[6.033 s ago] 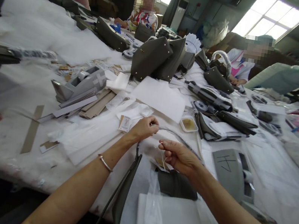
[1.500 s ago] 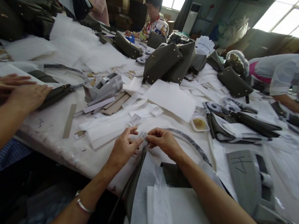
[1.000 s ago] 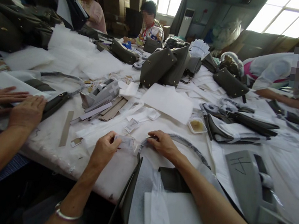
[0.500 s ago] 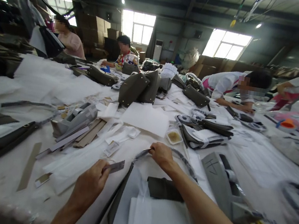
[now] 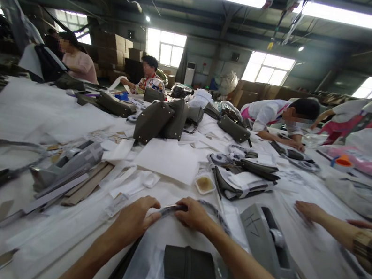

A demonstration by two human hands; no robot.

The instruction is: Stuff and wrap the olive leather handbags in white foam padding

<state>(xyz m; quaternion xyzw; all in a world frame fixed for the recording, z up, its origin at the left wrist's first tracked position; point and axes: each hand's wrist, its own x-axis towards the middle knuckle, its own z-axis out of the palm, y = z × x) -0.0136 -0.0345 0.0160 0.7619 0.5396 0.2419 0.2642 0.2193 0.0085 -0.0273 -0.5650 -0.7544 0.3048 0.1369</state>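
Before me lies a dark olive handbag (image 5: 189, 265), covered with white tissue and clear film. Its handle (image 5: 221, 216) arches up, wrapped in greyish film. My right hand (image 5: 193, 212) is closed around the top of the handle. On the handle's left side, my left hand (image 5: 139, 215) grips with thumb and fingers, close to my right. Between the hands a thin pale strip shows against the handle; whether it is the small grey strip seen earlier I cannot tell. My palms hide part of the handle.
A grey tape dispenser (image 5: 267, 239) stands right of the bag, another dispenser (image 5: 75, 164) to the left beside cardboard strips (image 5: 89, 185). Wrapped bags (image 5: 244, 178) and a small dish (image 5: 204, 184) lie ahead. A co-worker's hand (image 5: 309, 210) reaches in from the right.
My left hand has moved up and right to the handle; the grey strip it held no longer shows clearly. A co-worker's hands left view at left; another's arm reached in at right.
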